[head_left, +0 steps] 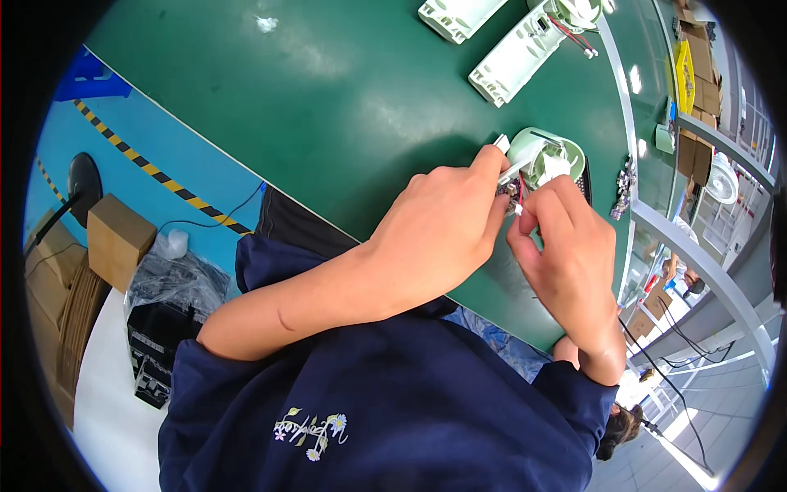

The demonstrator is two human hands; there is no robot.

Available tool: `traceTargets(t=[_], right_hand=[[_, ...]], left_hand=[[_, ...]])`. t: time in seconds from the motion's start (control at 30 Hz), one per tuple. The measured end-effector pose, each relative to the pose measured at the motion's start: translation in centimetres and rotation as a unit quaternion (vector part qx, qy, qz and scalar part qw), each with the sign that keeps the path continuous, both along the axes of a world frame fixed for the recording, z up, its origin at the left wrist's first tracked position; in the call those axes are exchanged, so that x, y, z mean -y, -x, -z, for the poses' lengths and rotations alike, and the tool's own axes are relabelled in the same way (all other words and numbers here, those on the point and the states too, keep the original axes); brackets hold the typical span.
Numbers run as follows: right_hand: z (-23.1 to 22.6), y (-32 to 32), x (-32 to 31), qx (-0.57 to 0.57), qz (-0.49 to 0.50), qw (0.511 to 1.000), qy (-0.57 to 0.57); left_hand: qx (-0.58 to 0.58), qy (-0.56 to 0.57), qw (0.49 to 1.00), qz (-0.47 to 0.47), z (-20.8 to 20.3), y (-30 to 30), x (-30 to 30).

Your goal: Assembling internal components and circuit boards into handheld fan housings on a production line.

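Observation:
My left hand (447, 213) is closed, with its thumb and index finger around a small circuit board (510, 190) beside a light green plastic housing (578, 152). The housing's round end is turned up and white parts show inside it; the rest is hidden behind my hands. A thin red wire (521, 187) with a small white connector (518, 210) comes out next to the board. Against that wire, the thumb and fingers of my right hand (570, 238) are pinched together; their tips partly cover what they grip.
Two more light green housings (516, 66) lie at the far side of the green table (287, 107), one with red and black leads. Small metallic parts (623, 189) sit near the right edge. A metal frame (689, 246) runs along the right. Cardboard boxes (120, 239) stand at left.

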State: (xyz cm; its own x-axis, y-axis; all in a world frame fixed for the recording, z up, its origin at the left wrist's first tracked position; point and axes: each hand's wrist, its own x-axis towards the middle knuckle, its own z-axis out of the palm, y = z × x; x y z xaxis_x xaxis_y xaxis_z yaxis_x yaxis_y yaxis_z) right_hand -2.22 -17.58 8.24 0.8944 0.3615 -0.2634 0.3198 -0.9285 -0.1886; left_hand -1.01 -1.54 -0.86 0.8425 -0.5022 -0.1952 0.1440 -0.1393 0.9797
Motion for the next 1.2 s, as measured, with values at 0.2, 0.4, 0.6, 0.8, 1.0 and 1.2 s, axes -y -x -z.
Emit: traceTargets(t=[0.2,0.4,0.6,0.8,1.0,1.2], right_hand=[[-0.2,-0.2,0.4,-0.045,0.049,0.997,-0.037],[-0.1,0.1,0.7,-0.041,0.073,0.994,-0.073],[-0.2,0.5,0.0,-0.004,0.017,1.000,-0.022],[-0.2,0.2,0.2,-0.013,-0.004,1.000,-0.003],[-0.1,0.8,-0.3,-0.014,-0.006,0.999,0.030],[0.2,1.2,-0.3,0.011,-0.013,0.999,0.039]], left_hand=[[0.004,-0.006,1.000,-0.001,0.0,0.1,0.1],[-0.003,-0.004,1.000,0.005,-0.1,0.0,0.0],[0.006,0.000,1.000,-0.004,0.0,0.1,-0.1],[-0.007,0.004,1.000,-0.005,-0.1,0.1,0.0],[0.000,0.003,1.000,-0.004,-0.1,0.0,-0.1],[-0.006,-0.009,1.000,0.026,-0.7,-0.6,-0.2]])
